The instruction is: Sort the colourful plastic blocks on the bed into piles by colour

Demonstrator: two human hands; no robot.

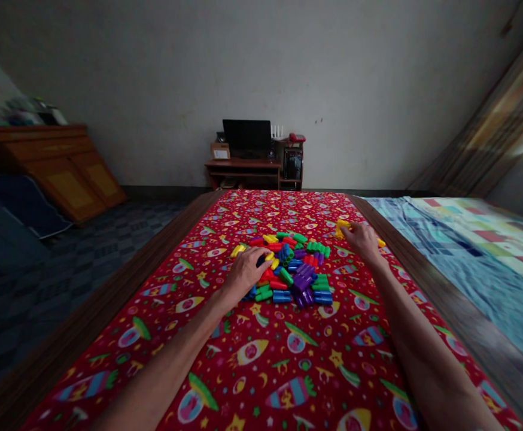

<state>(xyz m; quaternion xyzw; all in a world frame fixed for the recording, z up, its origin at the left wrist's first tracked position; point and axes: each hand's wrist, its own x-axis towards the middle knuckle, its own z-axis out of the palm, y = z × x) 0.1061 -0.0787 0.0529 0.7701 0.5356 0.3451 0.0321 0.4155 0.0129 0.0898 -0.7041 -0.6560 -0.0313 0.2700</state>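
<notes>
A heap of plastic building blocks (295,269) in red, yellow, green, blue and purple lies in the middle of a red cartoon-print cloth (283,365) on a wooden table. My left hand (245,270) rests on the heap's left edge, fingers curled over a yellow block (270,257). My right hand (361,239) is off to the heap's right, closed around yellow blocks (343,226) that stick out on both sides of it.
The table's wooden edge (405,251) runs along both sides of the cloth. A bed with a patchwork cover (477,239) lies to the right. A desk with a monitor (247,139) stands at the far wall, a wooden cabinet (64,167) at left.
</notes>
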